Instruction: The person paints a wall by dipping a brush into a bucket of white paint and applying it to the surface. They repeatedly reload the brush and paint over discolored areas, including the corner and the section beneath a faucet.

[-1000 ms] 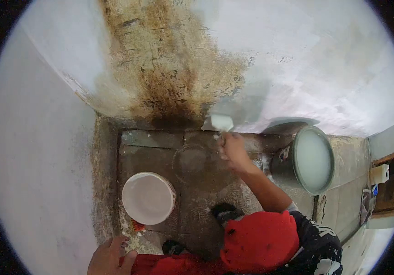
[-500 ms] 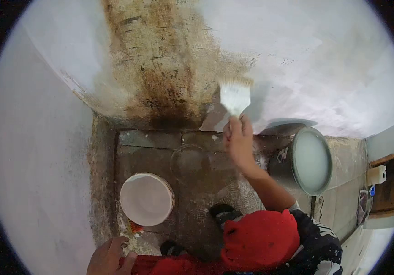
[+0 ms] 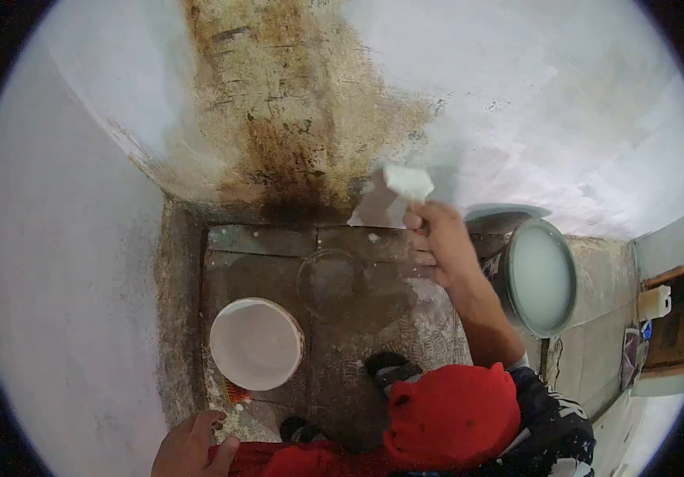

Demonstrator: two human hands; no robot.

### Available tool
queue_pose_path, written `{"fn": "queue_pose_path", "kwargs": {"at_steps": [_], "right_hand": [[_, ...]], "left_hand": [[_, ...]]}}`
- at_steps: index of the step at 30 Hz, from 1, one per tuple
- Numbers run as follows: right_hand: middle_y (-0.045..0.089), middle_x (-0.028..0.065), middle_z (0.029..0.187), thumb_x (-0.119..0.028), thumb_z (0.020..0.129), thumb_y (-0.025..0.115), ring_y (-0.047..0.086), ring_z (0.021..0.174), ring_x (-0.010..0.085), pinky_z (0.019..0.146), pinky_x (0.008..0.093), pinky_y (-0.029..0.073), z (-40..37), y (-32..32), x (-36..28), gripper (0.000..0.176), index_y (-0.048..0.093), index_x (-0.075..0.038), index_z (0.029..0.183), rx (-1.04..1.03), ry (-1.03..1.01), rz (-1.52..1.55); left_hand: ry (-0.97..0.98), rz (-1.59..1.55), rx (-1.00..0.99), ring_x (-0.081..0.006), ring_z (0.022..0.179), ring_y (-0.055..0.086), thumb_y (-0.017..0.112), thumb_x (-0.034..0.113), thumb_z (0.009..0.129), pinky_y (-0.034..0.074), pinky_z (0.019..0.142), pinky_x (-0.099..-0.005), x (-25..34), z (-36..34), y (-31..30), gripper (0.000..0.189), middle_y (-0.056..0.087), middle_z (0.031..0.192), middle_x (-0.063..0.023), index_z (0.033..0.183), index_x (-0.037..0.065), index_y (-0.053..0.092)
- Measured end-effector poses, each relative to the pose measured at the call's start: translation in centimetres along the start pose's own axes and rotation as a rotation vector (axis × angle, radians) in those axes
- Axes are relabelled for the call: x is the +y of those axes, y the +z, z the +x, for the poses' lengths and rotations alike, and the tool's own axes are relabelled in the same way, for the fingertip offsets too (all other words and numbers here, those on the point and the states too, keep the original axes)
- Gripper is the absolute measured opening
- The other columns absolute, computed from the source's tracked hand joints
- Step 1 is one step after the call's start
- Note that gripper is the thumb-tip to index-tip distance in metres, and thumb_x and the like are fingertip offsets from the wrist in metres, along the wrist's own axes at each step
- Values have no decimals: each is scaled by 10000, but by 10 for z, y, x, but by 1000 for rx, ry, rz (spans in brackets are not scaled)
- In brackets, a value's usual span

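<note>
My right hand (image 3: 447, 242) grips the handle of a wide, flat paintbrush (image 3: 409, 182), its white head up against the wall. The brush stands by the border between the white coat and a yellow-brown stained patch (image 3: 294, 103); motion blurs it a little, and its bristle tips are hard to make out. At the bottom left, my left hand (image 3: 192, 447) is empty, its fingers apart, beside my red sleeve. A round white bucket (image 3: 256, 344) stands on the floor above that hand. Right of my right hand is a dark bucket (image 3: 509, 274) filled with pale, milky liquid (image 3: 544, 278).
My feet, in dark footwear (image 3: 389, 367), are on the wet, dark floor (image 3: 342, 334). A whitish wall (image 3: 79, 262) closes off the left side. Far right, a pale jug (image 3: 654, 303) stands near a wooden frame.
My right hand has shifted right and slightly down, and the brush head has dropped lower on the wall and tilted. My left hand has barely moved.
</note>
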State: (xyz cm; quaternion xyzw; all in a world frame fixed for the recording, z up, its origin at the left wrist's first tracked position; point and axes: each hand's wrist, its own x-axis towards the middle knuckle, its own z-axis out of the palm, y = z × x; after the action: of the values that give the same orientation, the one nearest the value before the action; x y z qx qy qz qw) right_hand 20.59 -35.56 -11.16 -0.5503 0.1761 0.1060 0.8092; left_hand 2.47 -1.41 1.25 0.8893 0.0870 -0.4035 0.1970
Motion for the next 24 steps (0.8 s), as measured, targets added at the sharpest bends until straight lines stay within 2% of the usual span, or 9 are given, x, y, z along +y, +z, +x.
{"fn": "queue_pose_path", "kwargs": {"at_steps": [3,5,9,11,13,17,21,22,24], "right_hand": [[475,-14,698,-221,1003,471,377,449,66,344,227,259,-32,30,-35,138,480,-92,955,3,-169,-25],[471,-14,697,-232,1007,476,381,444,67,344,229,265,-43,36,-44,139,472,-99,967,4,-250,-65],[444,-21,689,-226,1012,463,365,441,57,349,217,248,-41,46,-43,119,460,-108,1024,-37,-449,-90],[425,-29,682,-217,1005,467,336,447,46,351,207,214,-26,47,-28,121,475,-100,1032,1,-496,-88],[422,-28,668,-241,1007,464,348,437,67,355,215,232,1,38,3,126,461,-116,1012,121,-396,-57],[430,-23,667,-240,994,463,359,443,80,359,231,249,21,19,63,110,453,-133,973,88,-304,-26],[460,-12,678,-228,982,457,393,462,87,371,244,288,45,-22,111,115,459,-117,953,84,92,4],[491,-6,697,-243,992,461,426,472,94,379,248,322,46,-26,110,138,456,-108,964,-2,258,95],[491,-11,706,-238,989,461,414,479,90,379,243,307,34,-24,89,139,466,-104,953,43,230,31]], "left_hand": [[43,18,17,-412,1223,515,463,311,1004,410,1033,-439,-6,5,7,463,540,1326,-245,1359,14,473],[10,85,142,-399,990,646,631,317,919,537,842,-458,-9,10,13,422,636,1057,-224,1218,37,529],[-41,-28,88,-392,1019,643,623,326,924,540,878,-446,-3,12,7,429,629,1088,-226,1221,32,529],[79,27,33,-421,1222,513,468,306,1003,408,1026,-445,-5,10,3,459,549,1315,-247,1349,4,480],[99,20,54,-424,1215,517,466,301,1004,412,1018,-446,-10,10,6,450,557,1302,-249,1342,4,485],[144,-13,65,-436,1192,528,460,290,1005,420,1000,-449,-16,11,7,429,572,1274,-257,1323,5,496],[171,31,94,-440,1180,534,454,299,1007,423,992,-455,-19,8,9,428,582,1255,-259,1320,9,497],[153,27,81,-441,1182,531,449,310,1010,422,991,-457,-17,7,8,438,575,1263,-262,1321,7,495],[136,22,67,-441,1184,529,444,322,1012,422,991,-459,-18,6,9,447,569,1271,-264,1323,4,493]]}}
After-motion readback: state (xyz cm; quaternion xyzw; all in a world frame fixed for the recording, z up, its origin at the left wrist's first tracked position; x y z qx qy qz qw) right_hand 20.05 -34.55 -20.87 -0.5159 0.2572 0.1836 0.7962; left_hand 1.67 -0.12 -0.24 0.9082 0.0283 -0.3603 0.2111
